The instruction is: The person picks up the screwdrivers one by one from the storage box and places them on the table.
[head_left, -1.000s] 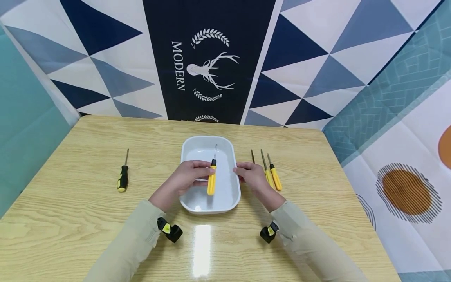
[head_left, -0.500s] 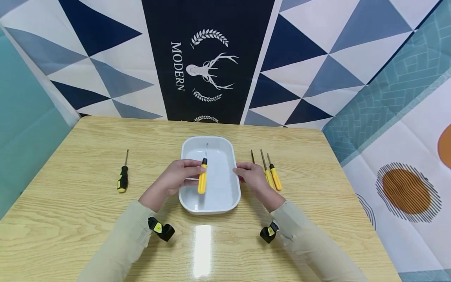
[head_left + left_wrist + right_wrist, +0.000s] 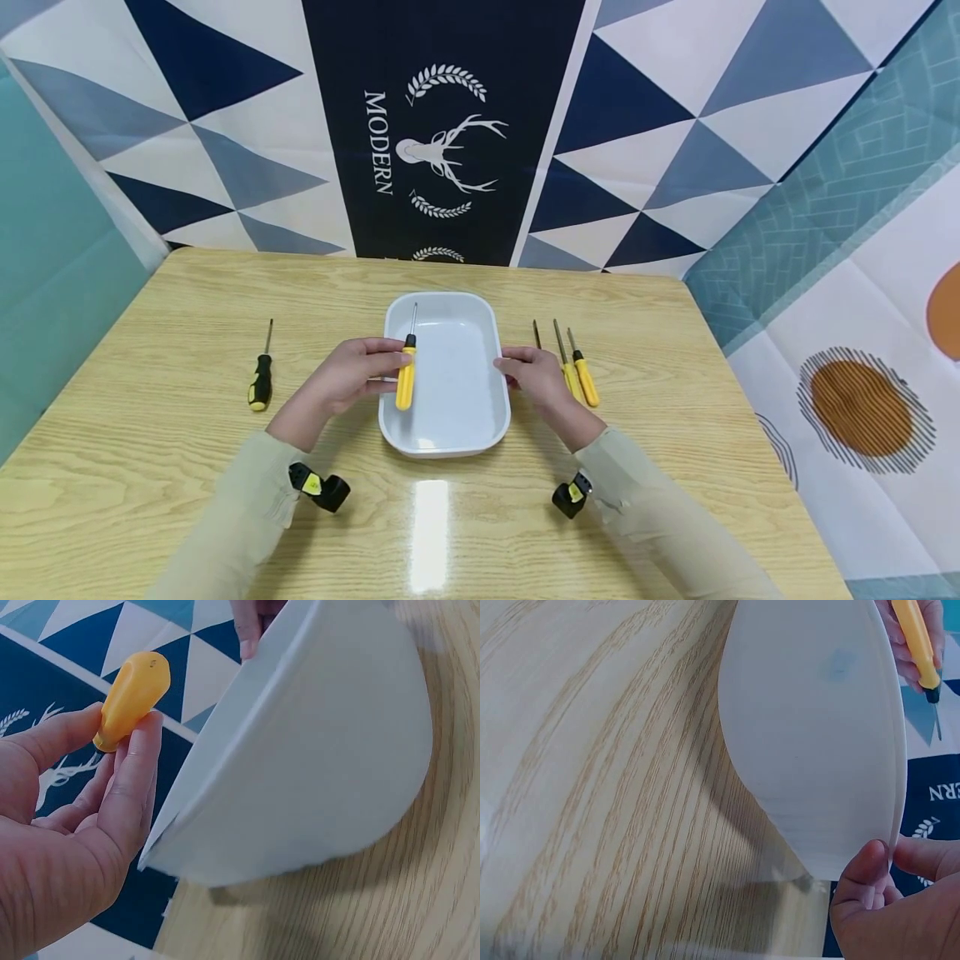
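My left hand [image 3: 348, 373] pinches a screwdriver [image 3: 406, 379] by its yellow handle between thumb and fingers. The screwdriver's metal shaft points toward the back of the table, over the left rim of a white tray [image 3: 457, 392]. In the left wrist view the yellow handle [image 3: 135, 694] shows end-on above the fingertips, its shaft hidden. My right hand [image 3: 536, 377] grips the tray's right rim, thumb over the edge. The right wrist view shows thumb and fingers [image 3: 866, 874] pinching that rim. Nothing lies inside the tray.
A black and yellow screwdriver [image 3: 260, 383] lies on the wooden table [image 3: 187, 467] at the left. Several yellow-handled tools with thin shafts, one of them a screwdriver [image 3: 587, 379], lie beside my right hand. A patterned cloth [image 3: 622, 125] hangs behind the table's back edge.
My left hand has moved left with the yellow screwdriver, from over the tray's middle to its left rim. The right hand has stayed on the right rim.
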Available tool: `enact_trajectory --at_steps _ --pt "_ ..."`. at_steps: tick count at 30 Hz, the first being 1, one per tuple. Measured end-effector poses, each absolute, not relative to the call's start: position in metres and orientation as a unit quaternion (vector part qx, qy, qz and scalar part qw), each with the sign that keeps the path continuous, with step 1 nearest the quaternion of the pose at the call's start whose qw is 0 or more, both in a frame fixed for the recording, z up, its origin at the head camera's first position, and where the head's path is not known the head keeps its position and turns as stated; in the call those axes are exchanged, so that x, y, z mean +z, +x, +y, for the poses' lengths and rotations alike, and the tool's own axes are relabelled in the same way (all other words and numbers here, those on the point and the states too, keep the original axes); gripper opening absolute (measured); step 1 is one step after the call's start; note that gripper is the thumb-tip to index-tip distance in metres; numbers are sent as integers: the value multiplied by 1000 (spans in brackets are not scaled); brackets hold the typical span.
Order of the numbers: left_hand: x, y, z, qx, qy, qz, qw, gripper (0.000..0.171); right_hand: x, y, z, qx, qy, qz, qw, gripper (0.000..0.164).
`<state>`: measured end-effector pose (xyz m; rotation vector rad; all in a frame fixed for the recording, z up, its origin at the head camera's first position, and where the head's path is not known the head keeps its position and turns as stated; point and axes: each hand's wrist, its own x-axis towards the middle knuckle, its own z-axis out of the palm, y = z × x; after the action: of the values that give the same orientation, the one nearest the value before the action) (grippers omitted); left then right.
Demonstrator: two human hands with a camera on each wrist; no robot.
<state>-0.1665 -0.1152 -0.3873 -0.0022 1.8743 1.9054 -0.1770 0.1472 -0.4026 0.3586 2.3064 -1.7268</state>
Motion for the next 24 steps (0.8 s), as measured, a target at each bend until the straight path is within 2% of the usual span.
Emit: enact_trajectory --at_steps 10,24 --pt "-393 -165 -144 674 -3 705 221 56 -404 -178 147 -586 127 791 119 30" --pt "-400 -160 -176 637 -14 747 190 57 -406 -176 148 -589 119 791 116 30"
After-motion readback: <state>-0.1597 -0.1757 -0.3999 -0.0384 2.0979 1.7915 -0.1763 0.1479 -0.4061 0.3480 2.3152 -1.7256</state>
